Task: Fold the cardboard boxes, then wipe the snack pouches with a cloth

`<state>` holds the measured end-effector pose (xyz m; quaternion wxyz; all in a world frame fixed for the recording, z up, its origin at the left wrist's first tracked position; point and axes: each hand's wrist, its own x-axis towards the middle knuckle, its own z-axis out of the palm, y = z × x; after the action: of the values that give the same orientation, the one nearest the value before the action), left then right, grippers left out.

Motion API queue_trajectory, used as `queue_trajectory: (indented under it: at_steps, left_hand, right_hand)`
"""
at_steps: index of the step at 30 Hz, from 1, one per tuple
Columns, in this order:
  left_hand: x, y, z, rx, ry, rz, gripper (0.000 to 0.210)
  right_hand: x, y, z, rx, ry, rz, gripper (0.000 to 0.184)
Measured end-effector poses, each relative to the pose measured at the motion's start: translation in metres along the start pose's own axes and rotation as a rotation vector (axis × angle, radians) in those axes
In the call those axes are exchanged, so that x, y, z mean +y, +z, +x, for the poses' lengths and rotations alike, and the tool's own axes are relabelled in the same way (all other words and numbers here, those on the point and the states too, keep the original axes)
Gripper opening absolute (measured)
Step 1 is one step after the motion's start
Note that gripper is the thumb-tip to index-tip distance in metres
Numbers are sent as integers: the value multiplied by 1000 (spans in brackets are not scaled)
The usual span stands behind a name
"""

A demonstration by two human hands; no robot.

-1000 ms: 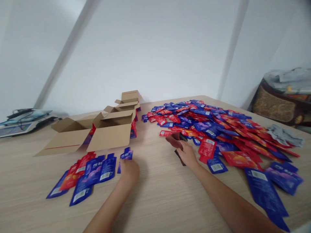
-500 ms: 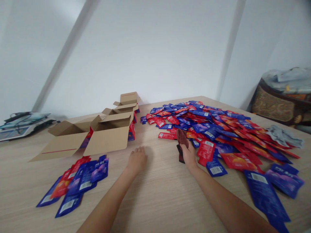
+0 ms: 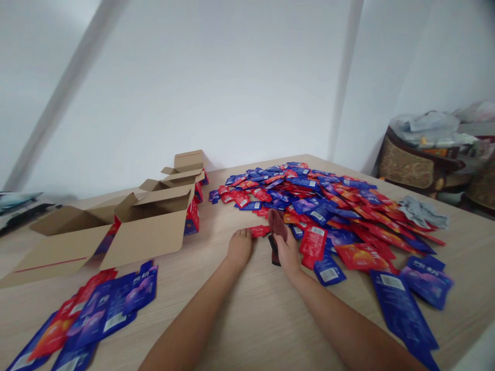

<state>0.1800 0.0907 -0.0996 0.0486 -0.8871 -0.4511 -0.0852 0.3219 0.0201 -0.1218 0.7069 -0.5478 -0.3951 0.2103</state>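
My left hand (image 3: 238, 248) rests low over the table, its fingers curled on the near end of a red packet (image 3: 259, 231). In my right hand (image 3: 288, 250) is a folded brown cloth (image 3: 277, 222), gripped with the thumb on top. A darker part (image 3: 275, 251) hangs below that hand. Just right of it lie another red packet (image 3: 314, 243) with a barcode and a blue packet (image 3: 329, 270). Behind both hands spreads a large pile of red and blue packets (image 3: 309, 201).
Open cardboard boxes (image 3: 147, 234) stand in a row at left, flaps out. Several red and blue packets (image 3: 112, 304) lie in front of them. A grey cloth (image 3: 423, 212) sits at the pile's right edge. Beyond the table is a patterned chair (image 3: 406, 165) loaded with bags.
My left hand has moved right and onto the end of the red packet. My right hand still holds the brown cloth. The view has turned slightly to the right.
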Motion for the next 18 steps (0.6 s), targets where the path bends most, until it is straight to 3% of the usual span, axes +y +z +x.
queue_trajectory:
  at_steps: [2, 4, 7, 9, 12, 15, 18]
  left_hand:
    - [-3, -6, -26, 44, -3, -52, 30]
    - [-8, -12, -50, 97, -74, -263, 25]
    - [-13, -18, -72, 74, -374, -821, 25]
    - [-12, -16, -81, -14, -558, -1234, 26]
    - [-8, -10, -88, -10, -654, -1672, 22]
    - [-4, -5, -92, 60, -649, -1826, 18]
    - [-4, -6, -92, -10, -615, -1846, 24]
  right_hand:
    - [-1, 2, -1, 7, -38, -11, 37]
    - [-4, 3, -4, 0, -80, -36, 38]
    - [-16, 6, -14, -71, -177, -70, 41]
    - [-28, 8, -26, -191, -295, -110, 43]
    - [-47, 14, -51, -567, -497, -294, 45]
    - [-52, 22, -66, -825, -544, -551, 45]
    - [-43, 24, -55, -789, -466, -736, 38]
